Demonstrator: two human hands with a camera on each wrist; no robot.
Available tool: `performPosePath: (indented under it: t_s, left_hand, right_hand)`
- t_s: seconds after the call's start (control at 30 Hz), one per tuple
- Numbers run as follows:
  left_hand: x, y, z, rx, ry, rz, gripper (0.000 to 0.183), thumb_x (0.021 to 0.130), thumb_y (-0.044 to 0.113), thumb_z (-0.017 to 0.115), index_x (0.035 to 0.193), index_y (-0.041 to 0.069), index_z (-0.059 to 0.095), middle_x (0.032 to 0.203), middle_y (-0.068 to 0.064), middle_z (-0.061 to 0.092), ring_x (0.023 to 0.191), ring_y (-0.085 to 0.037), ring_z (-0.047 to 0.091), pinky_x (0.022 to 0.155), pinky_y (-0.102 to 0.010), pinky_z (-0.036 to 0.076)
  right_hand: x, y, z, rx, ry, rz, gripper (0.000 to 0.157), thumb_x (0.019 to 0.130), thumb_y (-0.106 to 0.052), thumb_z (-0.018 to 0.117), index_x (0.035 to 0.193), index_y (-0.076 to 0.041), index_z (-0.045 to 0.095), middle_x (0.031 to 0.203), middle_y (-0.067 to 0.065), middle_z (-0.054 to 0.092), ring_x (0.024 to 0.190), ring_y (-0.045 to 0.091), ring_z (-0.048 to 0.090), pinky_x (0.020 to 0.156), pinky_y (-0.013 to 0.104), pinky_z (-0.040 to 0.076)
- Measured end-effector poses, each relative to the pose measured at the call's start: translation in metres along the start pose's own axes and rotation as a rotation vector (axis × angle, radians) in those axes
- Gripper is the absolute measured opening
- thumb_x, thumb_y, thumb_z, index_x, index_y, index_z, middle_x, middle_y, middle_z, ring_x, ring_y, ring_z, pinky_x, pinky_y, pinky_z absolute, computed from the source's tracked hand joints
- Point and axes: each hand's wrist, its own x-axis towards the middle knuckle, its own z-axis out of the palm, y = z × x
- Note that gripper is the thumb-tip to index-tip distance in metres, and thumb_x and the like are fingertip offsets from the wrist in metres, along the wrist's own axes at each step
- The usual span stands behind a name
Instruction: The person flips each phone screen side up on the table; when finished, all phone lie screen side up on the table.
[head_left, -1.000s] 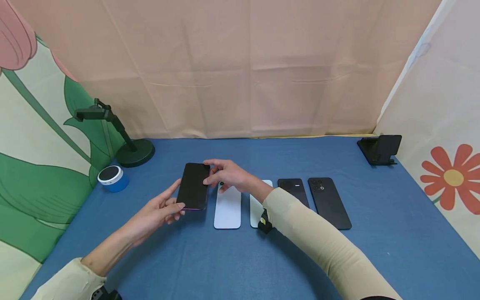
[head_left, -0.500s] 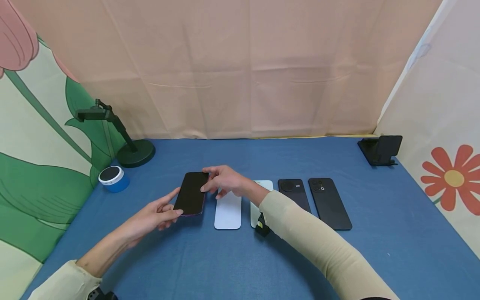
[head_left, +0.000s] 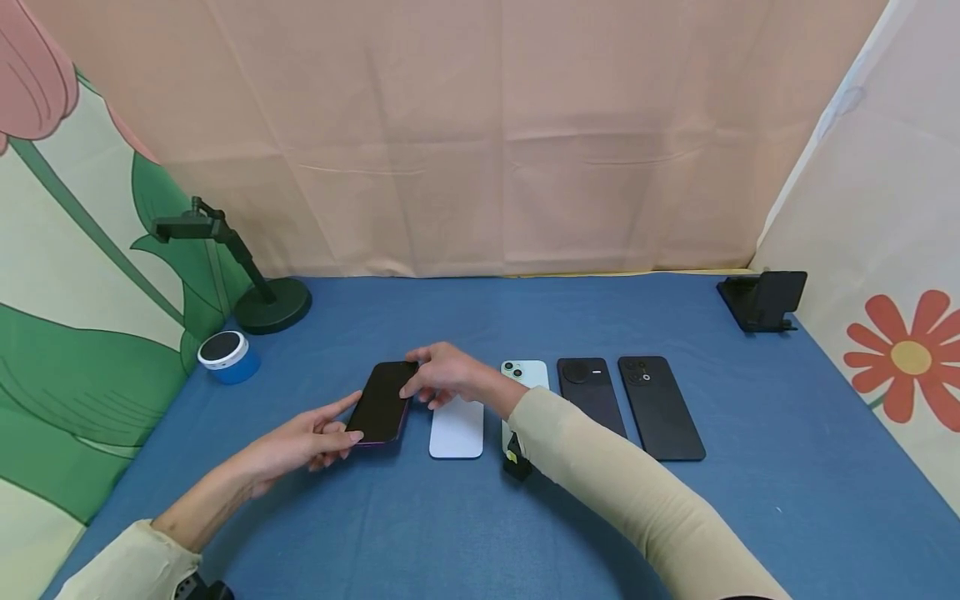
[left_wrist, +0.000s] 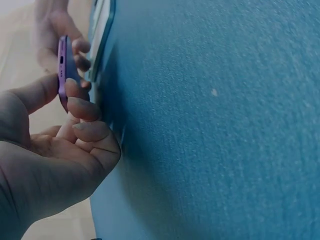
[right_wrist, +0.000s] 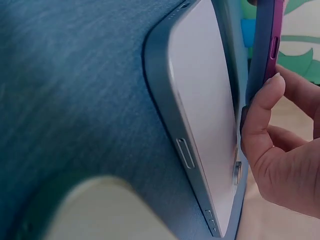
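Observation:
A smartphone (head_left: 381, 402) with a dark screen facing up is held at the left end of a row of phones. My left hand (head_left: 300, 446) pinches its near left corner between thumb and fingers. At the far right edge, my right hand (head_left: 450, 375) grips it with thumb and fingers. The purple frame (left_wrist: 62, 65) shows in the left wrist view, with a gap between it and the cloth. Just to the right lies a white phone (head_left: 457, 432), back up, its far end hidden under my right hand.
Further right lie a pale green phone (head_left: 528, 373), partly behind my sleeve, a dark phone (head_left: 592, 392) and a black phone (head_left: 660, 408). A black stand (head_left: 765, 300) is at the back right. A dark green stand (head_left: 272, 307) and a blue-and-white round container (head_left: 228, 358) stand at left.
Both hands have brought the purple-framed smartphone down and slightly nearer to me. More of the pale green phone shows beside my right forearm. The phones on the cloth stay put.

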Motion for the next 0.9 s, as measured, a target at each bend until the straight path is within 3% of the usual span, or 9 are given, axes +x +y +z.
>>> performPosePath:
  t_s: [0.53,0.9]
  left_hand:
    - [0.007,-0.0026,0.0023,0.092,-0.027,0.019,0.086,0.099,0.039,0.063,0.163,0.013,0.011,0.075,-0.002,0.052,0.06,-0.013,0.041,0.052,-0.026,0.033]
    - [0.0083,-0.0041,0.0036,0.165,-0.024,0.051,0.087,0.099,0.037,0.063,0.162,0.01,0.01,0.073,-0.003,0.054,0.059,-0.012,0.042,0.052,-0.026,0.034]
  right_hand:
    - [0.0014,-0.0003,0.0035,-0.101,0.033,-0.001,0.075,0.087,-0.007,0.077,0.153,-0.011,0.042,0.061,0.006,0.058,0.051,0.016,0.052,0.048,0.028,0.045]
    - [-0.0011,-0.0039,0.0069,-0.313,0.07,-0.017,0.073,0.088,-0.015,0.078,0.152,-0.015,0.045,0.054,0.005,0.052,0.045,0.015,0.047,0.045,0.028,0.043]
